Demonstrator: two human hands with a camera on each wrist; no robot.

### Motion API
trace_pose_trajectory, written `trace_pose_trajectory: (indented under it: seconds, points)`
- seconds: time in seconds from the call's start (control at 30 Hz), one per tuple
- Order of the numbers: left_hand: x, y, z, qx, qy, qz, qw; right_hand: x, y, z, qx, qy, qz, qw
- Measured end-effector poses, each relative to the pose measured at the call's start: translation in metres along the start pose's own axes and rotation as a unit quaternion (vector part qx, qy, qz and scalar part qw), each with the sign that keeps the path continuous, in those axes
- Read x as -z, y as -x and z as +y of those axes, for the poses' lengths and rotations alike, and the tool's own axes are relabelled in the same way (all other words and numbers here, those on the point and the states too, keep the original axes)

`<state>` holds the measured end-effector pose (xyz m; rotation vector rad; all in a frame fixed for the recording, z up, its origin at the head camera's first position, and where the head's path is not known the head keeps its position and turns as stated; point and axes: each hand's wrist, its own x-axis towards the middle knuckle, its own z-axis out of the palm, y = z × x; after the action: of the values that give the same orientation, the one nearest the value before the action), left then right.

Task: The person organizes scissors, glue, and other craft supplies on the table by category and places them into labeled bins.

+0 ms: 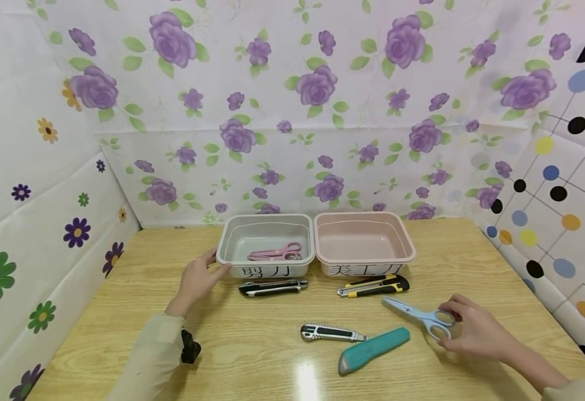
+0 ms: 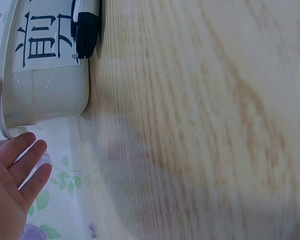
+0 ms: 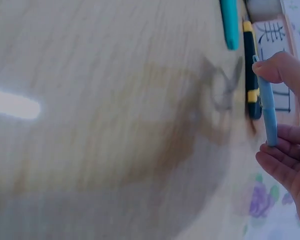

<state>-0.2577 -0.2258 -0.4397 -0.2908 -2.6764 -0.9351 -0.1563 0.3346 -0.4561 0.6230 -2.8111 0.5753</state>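
Observation:
My right hand (image 1: 477, 331) pinches light blue scissors (image 1: 424, 317) by the handle loops, blades pointing left, above the table; the right wrist view shows the scissors (image 3: 267, 102) edge-on between thumb and fingers. At the left front corner of the grey bin (image 1: 267, 272), my left hand (image 1: 197, 281) holds the rim, thumb at the front and fingers along the side; in the left wrist view the fingers (image 2: 25, 162) look fairly straight. Pink scissors (image 1: 277, 253) lie inside the grey bin. The pink bin (image 1: 364, 267) beside it holds nothing visible.
A black utility knife (image 1: 272, 287) lies before the grey bin, and yellow-black cutters (image 1: 374, 285) before the pink one. Nearer lie a silver-black knife (image 1: 332, 333) and a teal cutter (image 1: 374, 350). Flowered cloth (image 1: 292, 150) hangs behind the wooden table (image 1: 252, 345).

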Motion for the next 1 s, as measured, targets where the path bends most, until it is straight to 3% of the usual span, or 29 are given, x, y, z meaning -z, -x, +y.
trace_pose_trajectory:
  seconds: [0.13, 0.37, 0.57, 1.0]
  points:
    - [0.001, -0.001, 0.002, 0.001, 0.000, -0.001, 1.0000, 0.001, -0.011, -0.010, 0.033, 0.006, -0.004, 0.9994]
    - [0.000, -0.004, 0.005, 0.006, -0.001, -0.010, 0.9999, 0.009, -0.037, -0.028, 0.127, 0.031, 0.004, 0.9915]
    - [0.001, -0.002, 0.004, 0.022, -0.010, -0.017, 0.9996, 0.016, -0.062, -0.040, 0.163, 0.038, 0.016, 0.9857]
    - [0.003, -0.003, 0.003, 0.019, -0.014, -0.022, 0.9995, 0.024, -0.109, -0.062, 0.245, 0.064, 0.018, 0.9672]
